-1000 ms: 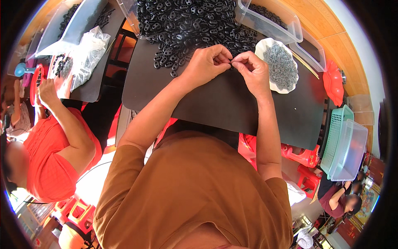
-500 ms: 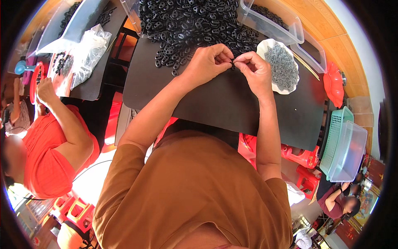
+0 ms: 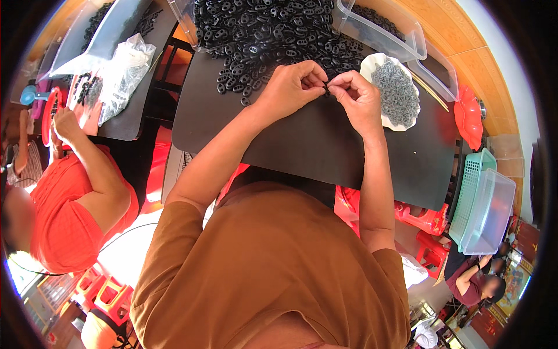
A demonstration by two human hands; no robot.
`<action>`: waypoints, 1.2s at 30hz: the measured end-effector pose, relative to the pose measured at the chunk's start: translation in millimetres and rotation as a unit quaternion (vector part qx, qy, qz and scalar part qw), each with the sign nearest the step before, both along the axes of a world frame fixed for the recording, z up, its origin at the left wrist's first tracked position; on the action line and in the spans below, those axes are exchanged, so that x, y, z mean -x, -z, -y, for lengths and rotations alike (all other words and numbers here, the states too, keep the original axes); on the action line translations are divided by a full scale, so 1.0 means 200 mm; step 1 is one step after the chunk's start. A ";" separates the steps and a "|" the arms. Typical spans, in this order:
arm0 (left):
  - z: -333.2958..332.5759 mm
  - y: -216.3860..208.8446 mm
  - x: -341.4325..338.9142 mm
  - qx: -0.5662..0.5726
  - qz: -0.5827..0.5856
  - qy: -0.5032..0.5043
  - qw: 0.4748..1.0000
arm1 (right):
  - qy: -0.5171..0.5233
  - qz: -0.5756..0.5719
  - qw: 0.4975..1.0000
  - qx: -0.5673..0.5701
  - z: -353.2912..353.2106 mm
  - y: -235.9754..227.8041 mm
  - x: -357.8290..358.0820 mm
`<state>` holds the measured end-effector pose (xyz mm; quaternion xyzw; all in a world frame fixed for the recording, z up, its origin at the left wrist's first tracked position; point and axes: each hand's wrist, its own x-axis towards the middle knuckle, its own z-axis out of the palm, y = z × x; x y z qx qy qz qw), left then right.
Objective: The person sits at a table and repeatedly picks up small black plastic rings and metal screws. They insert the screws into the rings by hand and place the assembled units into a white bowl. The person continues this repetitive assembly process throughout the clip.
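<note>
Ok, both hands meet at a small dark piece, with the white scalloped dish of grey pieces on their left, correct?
Wrong side: the head view shows the white scalloped dish of grey pieces right of the left hand and right hand, which meet at a small dark piece.

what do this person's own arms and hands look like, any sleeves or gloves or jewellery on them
The person wears a plain brown top with short sleeves that leave both forearms bare. The left hand and right hand are ungloved. No watch or bracelet shows on either wrist, and no ring can be made out, though some fingers are partly hidden.
</note>
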<state>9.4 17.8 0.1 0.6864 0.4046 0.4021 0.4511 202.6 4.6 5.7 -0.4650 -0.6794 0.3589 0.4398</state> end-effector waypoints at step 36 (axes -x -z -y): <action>0.00 0.04 -0.01 -0.008 -0.012 -0.006 1.000 | -0.015 0.284 0.946 -0.154 0.04 -0.07 0.04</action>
